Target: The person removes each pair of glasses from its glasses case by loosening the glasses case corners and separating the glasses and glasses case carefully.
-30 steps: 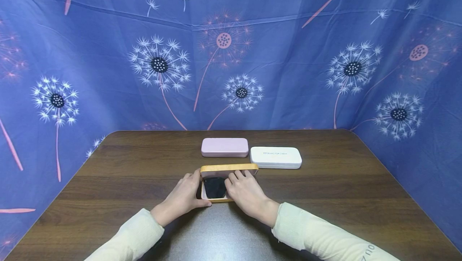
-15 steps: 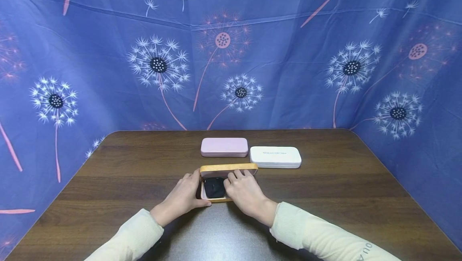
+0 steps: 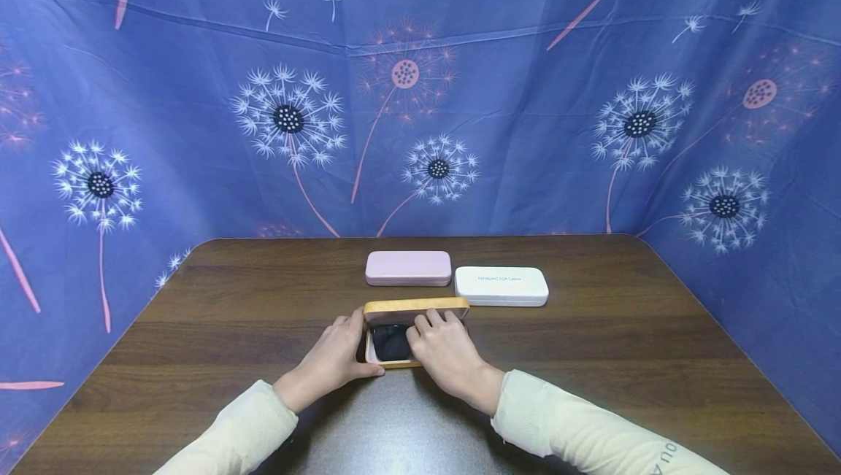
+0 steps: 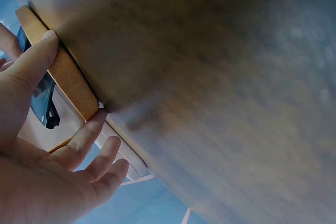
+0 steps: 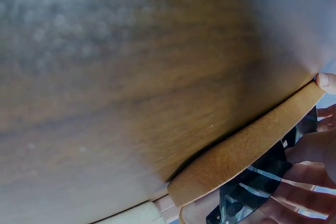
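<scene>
An orange-tan glasses case [image 3: 417,305] stands on the table with its lid raised. Dark sunglasses [image 3: 390,344] sit in its pale inside. My left hand [image 3: 331,358] grips the case's left end, the thumb at the front edge and the fingers at the back corner. My right hand [image 3: 450,358] reaches into the case and covers the right half of the sunglasses. In the right wrist view, the thumb and fingers of that hand pinch the sunglasses [image 5: 257,184] near the middle, just behind the case's front wall [image 5: 247,150].
A closed lilac glasses case [image 3: 409,268] lies behind the tan one. Beside it, to the right, is a closed white case [image 3: 502,287] with small lettering. The brown wooden table [image 3: 230,300] meets a blue dandelion-print cloth [image 3: 512,132] at the back and sides.
The visible dark lens shifts its tilt slightly inside the case. Both hands stay in nearly the same place, and the tan case keeps its position.
</scene>
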{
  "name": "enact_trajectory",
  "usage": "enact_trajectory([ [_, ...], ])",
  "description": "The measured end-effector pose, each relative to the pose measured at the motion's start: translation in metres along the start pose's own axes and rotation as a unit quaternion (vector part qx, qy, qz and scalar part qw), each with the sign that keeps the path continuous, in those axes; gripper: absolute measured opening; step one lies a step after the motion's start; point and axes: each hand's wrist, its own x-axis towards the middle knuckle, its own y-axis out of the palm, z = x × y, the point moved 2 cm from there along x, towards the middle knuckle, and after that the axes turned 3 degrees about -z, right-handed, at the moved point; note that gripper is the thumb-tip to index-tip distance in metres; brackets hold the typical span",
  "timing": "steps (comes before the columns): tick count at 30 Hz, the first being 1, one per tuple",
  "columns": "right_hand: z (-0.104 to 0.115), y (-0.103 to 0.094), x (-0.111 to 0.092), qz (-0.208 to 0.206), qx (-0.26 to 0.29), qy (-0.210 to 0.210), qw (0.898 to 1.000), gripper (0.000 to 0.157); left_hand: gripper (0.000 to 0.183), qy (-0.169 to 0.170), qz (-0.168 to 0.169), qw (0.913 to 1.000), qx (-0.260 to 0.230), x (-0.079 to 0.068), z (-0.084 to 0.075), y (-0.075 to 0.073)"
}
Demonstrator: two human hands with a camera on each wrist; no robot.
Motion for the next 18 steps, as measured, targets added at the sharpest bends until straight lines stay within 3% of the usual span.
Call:
enact_trajectory([
  [18, -0.0039, -0.0092, -0.0025, -0.042, 0.004, 0.005, 0.999, 0.006, 0.091, 0.001, 0.002, 1.0, -0.002, -0.0003, 0.0025, 0.0019],
])
